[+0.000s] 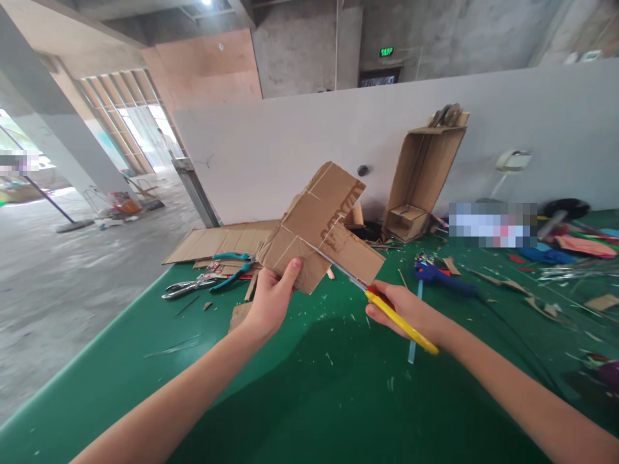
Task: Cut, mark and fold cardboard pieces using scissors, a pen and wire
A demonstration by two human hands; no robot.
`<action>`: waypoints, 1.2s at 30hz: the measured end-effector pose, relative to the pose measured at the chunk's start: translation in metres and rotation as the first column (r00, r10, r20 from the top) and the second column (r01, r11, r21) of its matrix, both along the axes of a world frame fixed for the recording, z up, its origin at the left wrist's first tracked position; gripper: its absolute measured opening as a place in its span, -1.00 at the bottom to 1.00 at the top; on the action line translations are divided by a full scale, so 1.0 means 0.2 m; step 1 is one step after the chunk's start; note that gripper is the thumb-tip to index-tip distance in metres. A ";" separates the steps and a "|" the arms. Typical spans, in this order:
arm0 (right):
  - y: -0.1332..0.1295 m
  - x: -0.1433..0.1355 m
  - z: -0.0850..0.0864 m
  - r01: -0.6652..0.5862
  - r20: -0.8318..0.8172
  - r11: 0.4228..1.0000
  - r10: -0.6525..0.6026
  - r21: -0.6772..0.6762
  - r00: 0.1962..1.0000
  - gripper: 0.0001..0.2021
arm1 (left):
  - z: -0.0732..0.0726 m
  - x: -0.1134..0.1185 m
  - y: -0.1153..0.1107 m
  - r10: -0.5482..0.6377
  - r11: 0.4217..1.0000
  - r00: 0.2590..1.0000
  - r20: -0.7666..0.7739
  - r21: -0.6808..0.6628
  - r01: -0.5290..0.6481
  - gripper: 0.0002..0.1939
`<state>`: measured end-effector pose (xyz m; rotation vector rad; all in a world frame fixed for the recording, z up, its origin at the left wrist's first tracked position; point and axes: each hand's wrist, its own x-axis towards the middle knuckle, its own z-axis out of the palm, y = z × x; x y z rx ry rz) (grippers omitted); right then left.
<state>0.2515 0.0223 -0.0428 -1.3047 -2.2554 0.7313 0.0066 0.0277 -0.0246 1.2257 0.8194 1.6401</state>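
My left hand [271, 298] grips the lower left corner of a piece of brown cardboard [319, 209], thumb on its front face. The cardboard is held tilted above the table and has white lines and dark printing on it. My right hand [399, 309] is closed on scissors [403, 322] with yellow and red handles. The scissor blades point up and left and lie along a cut between the main piece and a flap [355, 251] at its lower right. Part of the blades is hidden by the cardboard.
On the green table [309, 399], pliers [232, 270] and flat cardboard [227, 241] lie to the left. A tall cardboard box [425, 174] stands at the back. A blue glue gun [442, 280] and scraps lie to the right.
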 end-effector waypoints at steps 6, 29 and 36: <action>-0.01 -0.02 0.03 0.088 0.087 0.989 -0.098 0.116 0.991 -0.63 | 0.00 0.01 -0.01 -0.037 0.999 0.999 0.019 -0.010 0.038 -0.62; -0.01 -0.02 0.04 0.090 0.215 0.950 -0.159 0.300 0.964 -0.61 | 0.04 0.02 -0.03 -0.107 0.993 0.985 0.133 -0.045 0.114 -0.62; -0.03 -0.04 0.06 0.147 0.194 0.962 -0.194 0.232 0.962 -0.63 | 0.07 -0.01 0.00 -0.007 0.989 0.979 0.206 -0.143 0.037 -0.63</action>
